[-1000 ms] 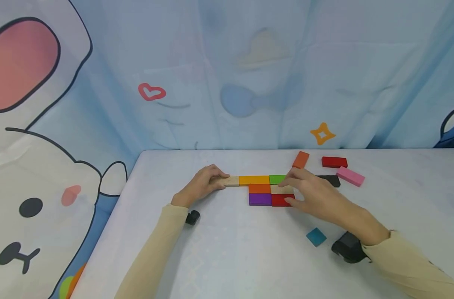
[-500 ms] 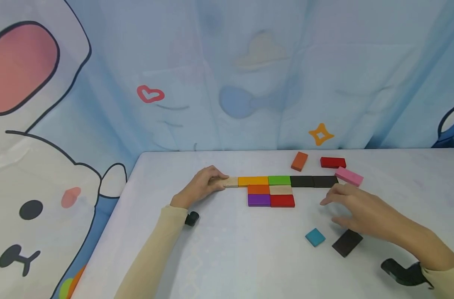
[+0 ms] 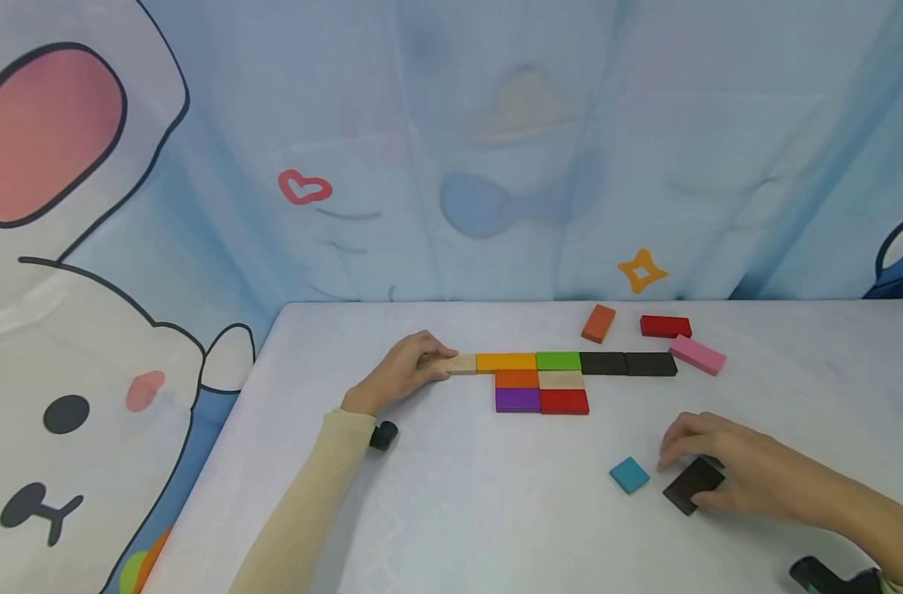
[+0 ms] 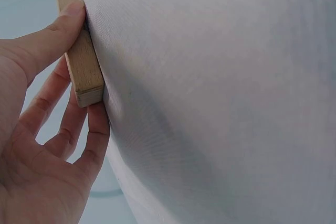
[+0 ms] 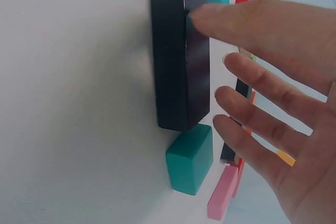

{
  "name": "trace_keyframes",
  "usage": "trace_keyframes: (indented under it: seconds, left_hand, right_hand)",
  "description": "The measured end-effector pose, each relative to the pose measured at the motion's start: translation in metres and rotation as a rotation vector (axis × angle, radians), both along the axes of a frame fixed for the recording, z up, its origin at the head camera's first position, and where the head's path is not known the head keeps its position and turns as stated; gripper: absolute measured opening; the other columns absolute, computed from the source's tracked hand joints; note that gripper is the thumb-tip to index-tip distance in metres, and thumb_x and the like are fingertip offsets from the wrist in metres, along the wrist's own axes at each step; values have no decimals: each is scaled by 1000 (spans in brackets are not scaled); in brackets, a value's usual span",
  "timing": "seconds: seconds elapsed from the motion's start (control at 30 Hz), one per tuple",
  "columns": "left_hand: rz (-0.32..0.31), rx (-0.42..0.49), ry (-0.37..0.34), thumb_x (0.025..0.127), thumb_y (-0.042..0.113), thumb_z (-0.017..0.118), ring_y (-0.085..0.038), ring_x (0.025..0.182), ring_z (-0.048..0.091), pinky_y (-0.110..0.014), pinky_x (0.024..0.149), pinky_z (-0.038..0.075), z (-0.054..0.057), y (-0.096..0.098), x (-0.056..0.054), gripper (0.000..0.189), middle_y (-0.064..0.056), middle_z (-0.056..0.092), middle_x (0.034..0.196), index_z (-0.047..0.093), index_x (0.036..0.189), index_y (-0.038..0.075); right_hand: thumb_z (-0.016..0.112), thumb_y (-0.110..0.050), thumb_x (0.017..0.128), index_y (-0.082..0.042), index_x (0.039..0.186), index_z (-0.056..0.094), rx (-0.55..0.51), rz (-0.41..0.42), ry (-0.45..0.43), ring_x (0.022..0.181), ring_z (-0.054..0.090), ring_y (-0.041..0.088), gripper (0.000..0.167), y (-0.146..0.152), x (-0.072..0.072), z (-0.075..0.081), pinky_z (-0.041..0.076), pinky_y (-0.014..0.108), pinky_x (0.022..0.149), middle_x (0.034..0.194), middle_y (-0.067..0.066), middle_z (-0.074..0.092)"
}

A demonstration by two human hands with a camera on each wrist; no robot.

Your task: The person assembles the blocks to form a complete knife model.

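Note:
My left hand (image 3: 403, 371) pinches the end of a plain wooden block (image 4: 86, 69), thumb on one side and fingers on the other. That block heads a row with a yellow block (image 3: 506, 363), a green block (image 3: 559, 361) and two black blocks. My right hand (image 3: 752, 474) is at a loose black block (image 3: 689, 488) lying aslant on the table. In the right wrist view its thumb overlaps that block's upper end, while the other fingers are spread and apart from it. A teal block (image 5: 190, 158) sits by the block's lower end, largely hidden by the hand in the head view.
Under the row lie an orange block (image 3: 517, 379), a plain block (image 3: 561, 380), a purple block (image 3: 517, 401) and a red block (image 3: 565, 402). A blue block (image 3: 630, 476) is left of the right hand. Orange, red and pink blocks (image 3: 698, 355) lie loose at back right.
My right hand has left the row, moving right and toward the front to the loose black block. A black block now shows joined after the green one. The left hand stays put.

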State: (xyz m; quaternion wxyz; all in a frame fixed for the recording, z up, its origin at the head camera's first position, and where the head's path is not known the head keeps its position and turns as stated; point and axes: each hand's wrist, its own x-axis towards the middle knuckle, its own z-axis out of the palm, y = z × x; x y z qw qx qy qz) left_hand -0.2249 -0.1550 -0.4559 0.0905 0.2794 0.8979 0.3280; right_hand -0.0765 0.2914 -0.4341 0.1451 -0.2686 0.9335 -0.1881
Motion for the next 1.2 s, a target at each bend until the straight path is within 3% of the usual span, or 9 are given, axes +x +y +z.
trace_keyframes:
  seconds: [0.2, 0.47, 0.77, 1.03, 1.2]
  left_hand:
    - [-1, 15, -4, 95, 15, 78, -22, 109, 60, -39, 104, 49, -1, 0, 0, 33, -6, 68, 117, 75, 127, 8]
    - [-12, 25, 7, 95, 15, 78, -22, 109, 61, -39, 103, 49, -2, -2, 0, 32, -6, 68, 117, 75, 126, 8]
    - [-20, 22, 9, 95, 14, 78, -23, 108, 60, -39, 102, 49, 1, -1, 0, 33, -7, 69, 117, 75, 127, 7]
    - [-11, 11, -4, 95, 15, 78, -22, 110, 60, -38, 105, 48, 1, -1, -1, 32, -6, 69, 119, 75, 127, 8]
    - [-6, 10, -14, 95, 14, 78, -23, 110, 60, -39, 106, 48, 0, 0, -2, 33, -7, 69, 120, 75, 128, 8]
  right_hand:
    - [96, -20, 74, -30, 100, 78, -24, 17, -38, 97, 58, 12, 34, 5, 1, -2, 58, 22, 82, 108, -11, 61]
    - [96, -11, 73, -23, 105, 78, 59, -37, -100, 101, 61, 22, 38, 3, 4, -4, 60, 46, 86, 108, -8, 63]
    - [96, -15, 73, -21, 108, 78, 80, -45, -121, 99, 60, 21, 41, 0, 3, -3, 61, 46, 86, 106, -7, 64]
    - [96, -26, 75, -19, 113, 77, 54, 13, -67, 98, 61, 19, 43, -2, 1, -3, 61, 45, 84, 109, -7, 64]
    - [97, -26, 73, -19, 112, 77, 43, 20, 51, 96, 62, 17, 45, -10, -4, 4, 62, 41, 81, 108, -7, 66]
